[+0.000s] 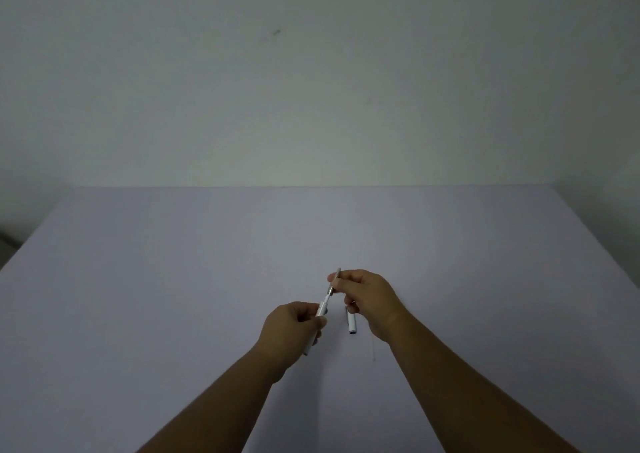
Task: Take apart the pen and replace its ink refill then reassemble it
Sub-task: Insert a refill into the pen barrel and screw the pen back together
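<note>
Wide bare table (173,279) is lying open on every side of the hands, its far edge meeting the wall (311,89) well beyond them and its left and right edges well apart from them. The left hand (294,328) is curling shut around the white pen barrel (320,310), which is tilting up and away toward the right hand (367,296). The right hand is pinching the thin grey front part (334,284) sticking out of the barrel's upper end, its other fingers loosely bent. The barrel's lower end is showing below the left hand. A white cap (350,321) is lying on the table just under the right hand, between the two wrists. A faint thin refill (373,348) seems to be lying beside the right wrist; it is too dim to be sure.
</note>
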The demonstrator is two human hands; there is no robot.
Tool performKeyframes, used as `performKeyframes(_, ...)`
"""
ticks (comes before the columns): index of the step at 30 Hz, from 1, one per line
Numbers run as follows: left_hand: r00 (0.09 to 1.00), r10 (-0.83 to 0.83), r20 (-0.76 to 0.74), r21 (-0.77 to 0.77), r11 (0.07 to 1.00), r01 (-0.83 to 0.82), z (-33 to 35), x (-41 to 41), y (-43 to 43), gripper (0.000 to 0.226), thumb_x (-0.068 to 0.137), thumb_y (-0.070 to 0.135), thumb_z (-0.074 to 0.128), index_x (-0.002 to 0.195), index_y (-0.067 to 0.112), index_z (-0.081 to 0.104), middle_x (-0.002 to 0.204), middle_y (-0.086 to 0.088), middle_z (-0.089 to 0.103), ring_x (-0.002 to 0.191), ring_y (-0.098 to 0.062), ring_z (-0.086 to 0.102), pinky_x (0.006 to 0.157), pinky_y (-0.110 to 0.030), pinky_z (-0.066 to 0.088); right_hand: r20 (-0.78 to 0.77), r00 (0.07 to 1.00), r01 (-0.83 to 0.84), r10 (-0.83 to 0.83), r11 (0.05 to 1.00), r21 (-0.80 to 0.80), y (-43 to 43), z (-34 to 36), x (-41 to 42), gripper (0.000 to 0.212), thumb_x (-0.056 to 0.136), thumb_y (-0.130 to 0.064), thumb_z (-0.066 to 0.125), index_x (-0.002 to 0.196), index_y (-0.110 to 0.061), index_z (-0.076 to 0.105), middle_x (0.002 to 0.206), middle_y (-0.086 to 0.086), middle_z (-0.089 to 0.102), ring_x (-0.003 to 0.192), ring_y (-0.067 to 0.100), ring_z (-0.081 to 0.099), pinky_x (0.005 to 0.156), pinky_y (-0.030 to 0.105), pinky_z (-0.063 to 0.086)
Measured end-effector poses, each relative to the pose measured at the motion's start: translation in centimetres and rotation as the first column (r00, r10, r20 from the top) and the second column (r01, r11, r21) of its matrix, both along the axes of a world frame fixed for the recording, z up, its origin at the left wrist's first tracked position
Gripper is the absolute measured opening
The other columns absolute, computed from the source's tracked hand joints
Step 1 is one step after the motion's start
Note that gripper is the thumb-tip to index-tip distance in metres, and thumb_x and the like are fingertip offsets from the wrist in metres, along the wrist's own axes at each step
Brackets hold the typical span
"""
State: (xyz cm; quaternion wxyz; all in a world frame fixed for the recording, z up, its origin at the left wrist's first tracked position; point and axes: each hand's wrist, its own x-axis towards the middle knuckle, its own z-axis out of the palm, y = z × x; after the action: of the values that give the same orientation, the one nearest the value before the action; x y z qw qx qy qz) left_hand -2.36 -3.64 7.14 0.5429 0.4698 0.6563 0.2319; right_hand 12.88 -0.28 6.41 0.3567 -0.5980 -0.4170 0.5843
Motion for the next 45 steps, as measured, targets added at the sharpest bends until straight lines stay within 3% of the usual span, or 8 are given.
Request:
performKeyframes(13, 0.999, 0.026, -0.037, 0.077, 0.997, -0.023, 1.0, -0.5, 0.0, 0.005, 0.089, 0.017, 0.063, 0.089, 0.021, 0.066, 0.076, -0.003, 0.069, 0.068, -0.016, 0.065, 0.07, -0.03, 0.057, 0.017, 0.99, -0.136, 0.137, 0.989, -0.066, 0.1, 0.7, -1.1, 0.011, 0.084, -0.032, 0.064, 0.085, -0.022, 0.07, 0.082, -0.002, 0.063, 0.066, 0.013, 0.046, 0.063, 0.028, 0.044)
performKeyframes(17, 0.999, 0.033, -0.02, 0.086, 0.996, -0.031, 1.2, -0.6, 0.0, 0.005, 0.088, 0.018, 0.064, 0.091, 0.02, 0.067, 0.074, -0.002, 0.069, 0.066, -0.014, 0.064, 0.067, -0.027, 0.056, 0.198, 0.973, -0.102, 0.116, 0.992, -0.08, 0.4, 1.1, -1.6, 0.035, 0.076, -0.048, 0.069, 0.061, -0.021, 0.051, 0.062, -0.002, 0.048, 0.058, 0.015, 0.04, 0.061, 0.032, 0.041)
performKeyframes(22, 0.999, 0.037, -0.019, 0.064, 0.997, -0.036, 1.3, -0.8, 0.3, 0.013, 0.087, 0.017, 0.065, 0.098, 0.014, 0.07, 0.075, -0.003, 0.068, 0.065, -0.015, 0.063, 0.065, -0.026, 0.055, 0.042, 0.994, -0.099, 0.102, 0.992, -0.082, 0.2, 1.2, -1.6, 0.032, 0.079, -0.047, 0.065, 0.091, -0.018, 0.069, 0.08, -0.001, 0.058, 0.064, 0.014, 0.041, 0.062, 0.029, 0.04)
performKeyframes(27, 1.0, 0.019, -0.017, 0.077, 0.997, -0.018, 1.4, -0.3, 0.2, 0.012, 0.087, 0.017, 0.065, 0.097, 0.014, 0.069, 0.075, -0.004, 0.068, 0.066, -0.016, 0.063, 0.071, -0.033, 0.058, 0.198, 0.975, -0.081, 0.097, 0.993, -0.084, 0.4, 1.6, -1.6, 0.041, 0.075, -0.049, 0.069, 0.074, -0.012, 0.051, 0.072, 0.003, 0.047, 0.065, 0.017, 0.039, 0.057, 0.029, 0.037)
performKeyframes(32, 0.999, 0.04, -0.003, 0.07, 0.997, -0.039, 1.4, -0.5, 0.4, 0.008, 0.085, 0.014, 0.067, 0.093, 0.014, 0.07, 0.076, -0.007, 0.068, 0.065, -0.018, 0.062, 0.074, -0.037, 0.059, -0.01, 0.997, -0.08, 0.079, 0.995, -0.051, 0.4, 1.8, -1.1, 0.015, 0.083, -0.033, 0.065, 0.085, -0.019, 0.07, 0.079, -0.004, 0.059, 0.067, 0.013, 0.044, 0.059, 0.026, 0.041)
performKeyframes(36, 1.0, 0.023, -0.012, 0.075, 0.997, -0.022, 1.4, -0.1, 0.0, 0.005, 0.085, 0.015, 0.068, 0.09, 0.016, 0.069, 0.073, -0.004, 0.067, 0.063, -0.016, 0.061, 0.065, -0.03, 0.056, 0.186, 0.979, -0.073, 0.09, 0.993, -0.096, 0.4, 1.9, -1.2, 0.038, 0.076, -0.046, 0.07, 0.078, -0.011, 0.054, 0.079, 0.005, 0.051, 0.072, 0.019, 0.044, 0.059, 0.028, 0.04)
performKeyframes(40, 0.999, 0.049, -0.02, 0.083, 0.995, -0.048, 1.4, -0.1, 0.3, 0.012, 0.084, 0.016, 0.069, 0.095, 0.012, 0.069, 0.073, -0.003, 0.067, 0.063, -0.015, 0.062, 0.061, -0.025, 0.055, 0.004, 0.996, -0.084, 0.084, 0.995, -0.054, 0.1, 2.2, -1.0, 0.02, 0.084, -0.034, 0.064, 0.093, -0.017, 0.069, 0.089, 0.0, 0.061, 0.074, 0.013, 0.048, 0.065, 0.027, 0.044)
performKeyframes(45, 0.999, 0.037, -0.036, 0.085, 0.996, -0.033, 1.4, 0.2, 0.1, 0.011, 0.083, 0.016, 0.07, 0.094, 0.012, 0.069, 0.073, -0.002, 0.066, 0.062, -0.015, 0.062, 0.058, -0.023, 0.054, 0.196, 0.975, -0.091, 0.109, 0.991, -0.097, 0.2, 2.3, -1.0, 0.035, 0.079, -0.045, 0.068, 0.075, -0.012, 0.057, 0.078, 0.003, 0.054, 0.067, 0.016, 0.046, 0.06, 0.027, 0.043)
